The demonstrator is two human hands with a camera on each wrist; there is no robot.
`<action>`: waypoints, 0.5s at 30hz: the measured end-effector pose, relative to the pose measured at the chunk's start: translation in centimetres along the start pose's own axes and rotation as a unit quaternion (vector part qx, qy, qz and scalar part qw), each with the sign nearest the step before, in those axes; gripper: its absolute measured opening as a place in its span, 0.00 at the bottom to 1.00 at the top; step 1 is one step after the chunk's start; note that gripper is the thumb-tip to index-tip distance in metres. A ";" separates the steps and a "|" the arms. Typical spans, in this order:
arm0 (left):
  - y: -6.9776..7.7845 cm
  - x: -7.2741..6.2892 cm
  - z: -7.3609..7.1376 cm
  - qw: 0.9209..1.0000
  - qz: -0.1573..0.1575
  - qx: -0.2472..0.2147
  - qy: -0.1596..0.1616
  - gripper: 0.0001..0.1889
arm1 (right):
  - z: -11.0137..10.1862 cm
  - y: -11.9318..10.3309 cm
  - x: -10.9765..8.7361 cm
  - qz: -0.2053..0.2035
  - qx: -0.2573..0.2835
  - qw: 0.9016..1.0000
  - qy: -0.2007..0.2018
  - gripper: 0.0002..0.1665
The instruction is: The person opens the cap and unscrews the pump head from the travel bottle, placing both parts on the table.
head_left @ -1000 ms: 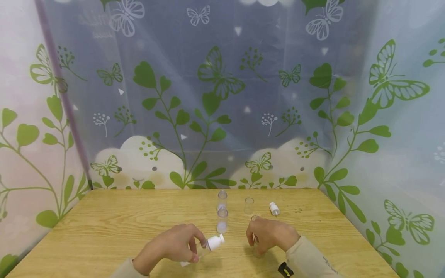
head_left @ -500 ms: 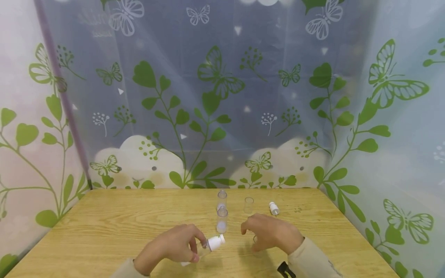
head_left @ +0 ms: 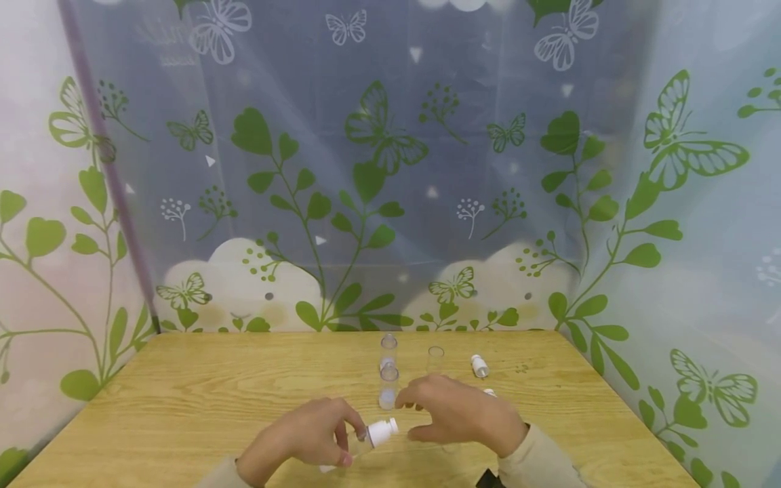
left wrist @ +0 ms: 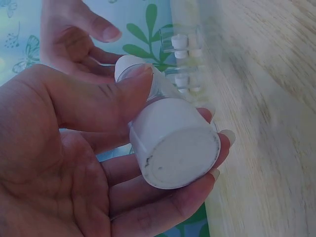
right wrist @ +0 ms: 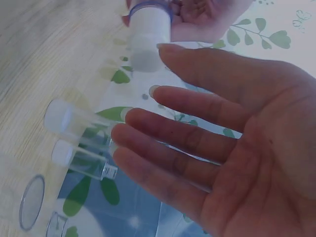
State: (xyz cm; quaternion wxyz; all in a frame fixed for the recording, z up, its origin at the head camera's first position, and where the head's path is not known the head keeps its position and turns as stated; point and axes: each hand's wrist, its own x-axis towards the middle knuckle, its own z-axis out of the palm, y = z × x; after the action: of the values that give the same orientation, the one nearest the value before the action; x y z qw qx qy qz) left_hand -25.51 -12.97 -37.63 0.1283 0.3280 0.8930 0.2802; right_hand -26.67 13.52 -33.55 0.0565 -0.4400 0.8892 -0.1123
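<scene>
My left hand point(head_left: 308, 432) grips a small clear bottle point(head_left: 361, 443) with a white neck piece, tilted so that its top points to the right. In the left wrist view the bottle's white base point(left wrist: 180, 148) faces the camera, thumb on one side and fingers underneath. My right hand point(head_left: 460, 411) hovers just right of the bottle's white top, thumb and fingers apart, palm bare in the right wrist view. Beyond the hands, two clear bottles, a nearer one point(head_left: 388, 390) and a farther one point(head_left: 388, 347), stand upright in line.
A clear open cylinder point(head_left: 436, 358) stands back right, partly behind the right hand. A white bottle top point(head_left: 479, 367) lies near it. Another white piece point(head_left: 490, 392) peeks out behind the right hand. A black object point(head_left: 489, 478) sits by the right sleeve.
My right hand has left the clear cylinder at the right and moved left toward the bottle, its fingers spreading. The left hand keeps its grip, almost still.
</scene>
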 end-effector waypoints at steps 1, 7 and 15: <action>0.0 0.0 0.0 1.000 0.002 -0.001 -0.001 0.15 | 0.1 -0.1 0.1 0.000 0.006 1.000 -0.001 0.21; 0.3 0.1 0.1 1.000 0.007 -0.011 -0.004 0.16 | 0.5 -0.8 0.7 -0.008 0.019 1.000 -0.010 0.20; 0.4 0.2 0.2 1.000 -0.001 -0.015 -0.011 0.15 | 1.1 -0.9 1.2 -0.019 0.041 0.999 -0.017 0.17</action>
State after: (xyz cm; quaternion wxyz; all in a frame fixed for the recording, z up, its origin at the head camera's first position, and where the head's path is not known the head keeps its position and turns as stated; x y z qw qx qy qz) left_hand -25.37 -12.56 -37.58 0.1431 0.3284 0.8876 0.2897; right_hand -26.50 11.89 -34.35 0.0876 -0.4560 0.8741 -0.1423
